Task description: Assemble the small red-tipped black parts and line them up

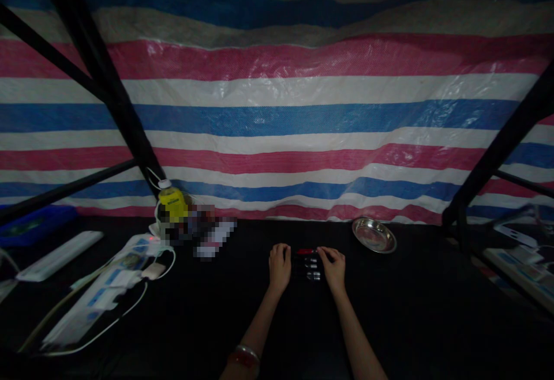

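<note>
Between my two hands a small slim red item (306,251) lies crosswise near the middle of the black table. My right hand (334,264) pinches its right end between thumb and forefinger. On its other side is my left hand (280,267), with fingers curled and pressed together; what they hold, if anything, is hidden. Just nearer to me, several small dark items with shiny silver parts (313,276) lie in a row, parallel to the red one. Dim light hides their exact kind.
A round metal dish (374,235) stands to the right at the back. Leftward are a yellow-labelled bottle (173,202), a white power strip (93,305) with cables, a long white bar (60,256) and a blue tray (37,223). Black frame posts (130,132) flank a striped sheet (294,120).
</note>
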{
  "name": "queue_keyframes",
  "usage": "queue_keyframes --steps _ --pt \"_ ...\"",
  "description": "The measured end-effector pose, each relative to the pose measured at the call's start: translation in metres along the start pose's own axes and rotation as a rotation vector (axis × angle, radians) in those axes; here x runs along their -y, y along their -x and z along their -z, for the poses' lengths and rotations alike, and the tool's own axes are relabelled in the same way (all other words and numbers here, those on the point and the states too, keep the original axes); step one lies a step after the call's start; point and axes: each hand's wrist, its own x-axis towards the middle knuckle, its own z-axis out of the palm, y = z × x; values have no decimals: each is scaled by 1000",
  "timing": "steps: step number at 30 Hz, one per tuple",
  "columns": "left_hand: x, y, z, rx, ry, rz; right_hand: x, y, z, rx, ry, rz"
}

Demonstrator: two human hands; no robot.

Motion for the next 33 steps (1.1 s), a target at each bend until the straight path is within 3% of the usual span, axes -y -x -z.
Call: queue_keyframes --steps 14,33 --pt "0 0 1 38 -32 -32 -1 7 -4 9 353 20" --pt "-1 5 4 94 -108 -46 -4 12 1 -15 246 20"
